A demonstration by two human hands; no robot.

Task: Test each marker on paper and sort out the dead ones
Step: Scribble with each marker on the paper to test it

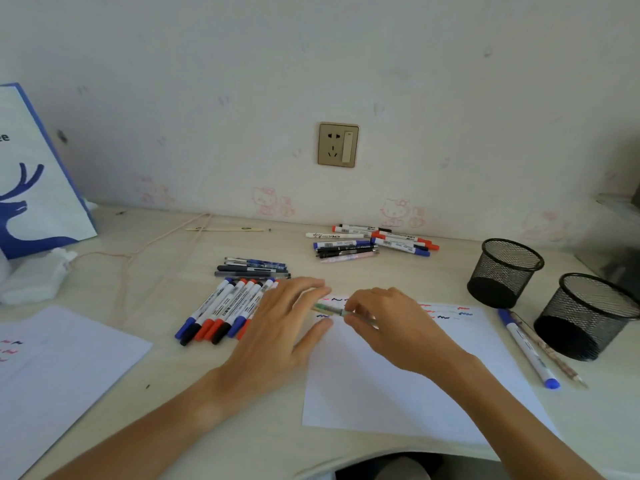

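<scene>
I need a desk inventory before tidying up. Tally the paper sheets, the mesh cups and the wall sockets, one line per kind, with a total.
Paper sheets: 2, the sheet under the hands and the sheet at the left edge
Black mesh cups: 2, the far cup and the near cup
Wall sockets: 1, the wall socket
Total: 5

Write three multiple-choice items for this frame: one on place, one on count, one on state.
1. Where is the wall socket?
A. above the desk's back edge
B. on the paper
C. inside a cup

2. How many black mesh cups stand on the desk?
A. one
B. two
C. four

3. What are both hands doing?
A. resting flat, apart
B. holding one green pen together
C. lifting a cup

Key: 1 A, it sits in the wall; 2 B, two stand at right; 3 B, left and right hand fingers meet on the pen over the test paper.
</scene>
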